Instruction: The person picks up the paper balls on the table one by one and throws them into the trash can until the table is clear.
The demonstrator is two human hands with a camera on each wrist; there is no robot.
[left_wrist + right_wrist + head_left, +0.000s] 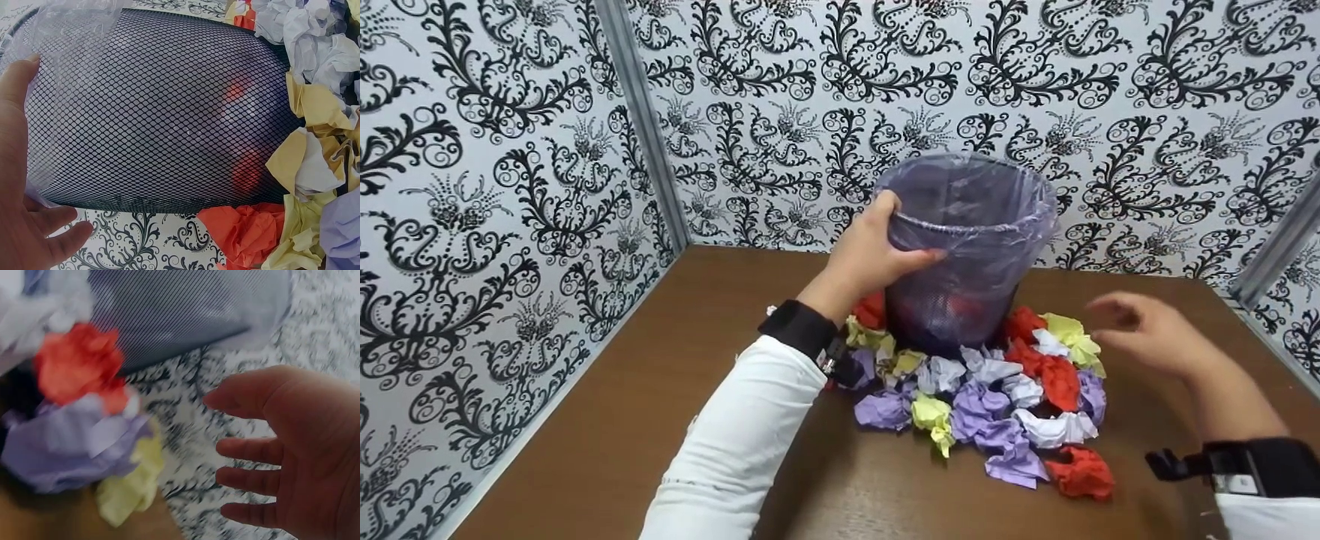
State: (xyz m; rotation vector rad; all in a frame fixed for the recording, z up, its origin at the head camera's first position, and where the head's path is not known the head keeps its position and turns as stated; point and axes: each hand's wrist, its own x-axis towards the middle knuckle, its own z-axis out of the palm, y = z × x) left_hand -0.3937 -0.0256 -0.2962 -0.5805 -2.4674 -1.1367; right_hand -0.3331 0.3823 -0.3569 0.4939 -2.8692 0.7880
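A dark mesh wastebasket with a clear plastic liner folded over its rim stands among crumpled paper. My left hand grips it at the left of the rim, thumb on the outside over the liner. Through the mesh in the left wrist view, red and pale paper shows low inside. My right hand is held right of the pile, its fingers parted and holding nothing. Nearest to it are a yellow crumpled paper and a purple one. In the right wrist view its fingers point towards the pile.
Crumpled papers in red, white, purple and yellow lie heaped around the basket's base on the brown table. Patterned wall panels stand behind and at both sides.
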